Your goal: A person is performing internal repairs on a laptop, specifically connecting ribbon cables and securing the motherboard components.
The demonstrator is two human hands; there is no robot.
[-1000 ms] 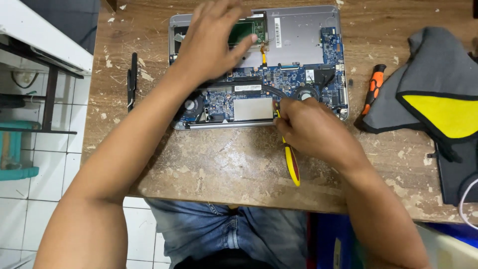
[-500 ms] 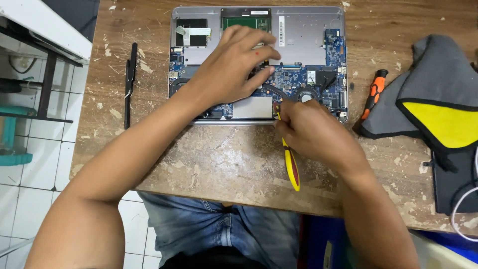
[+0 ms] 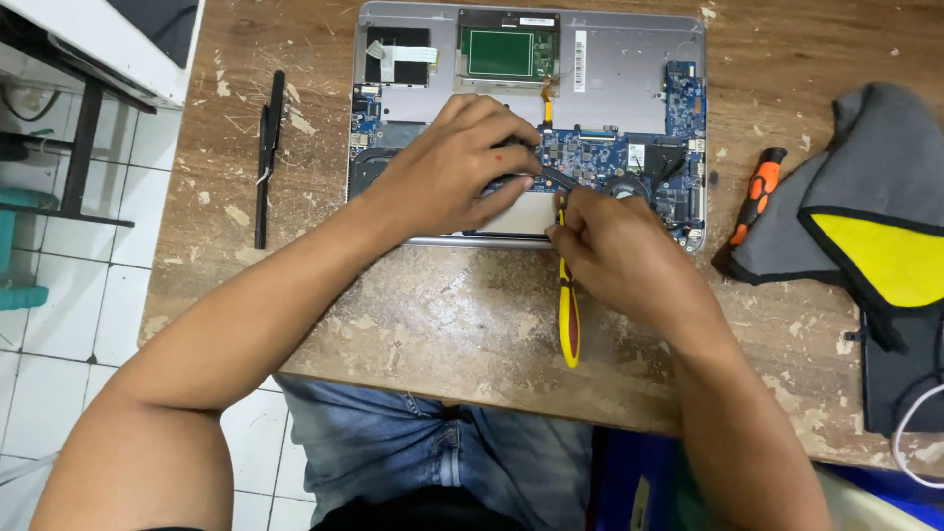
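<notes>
Your right hand [image 3: 619, 261] is closing around a yellow-handled tool [image 3: 567, 315], pinching it near the tip so the point is meeting the blue circuit board [image 3: 600, 157] of the opened laptop [image 3: 629, 59]. Your left hand [image 3: 447, 172] is lying palm down on the board just beside it, fingers curled over a dark part, seemingly steadying it; whether they are gripping it cannot be told. Lying apart on the worn wooden bench [image 3: 442, 315] are an orange-handled screwdriver [image 3: 755, 197], a grey and yellow cloth [image 3: 865, 226] and a black strip [image 3: 265, 157].
</notes>
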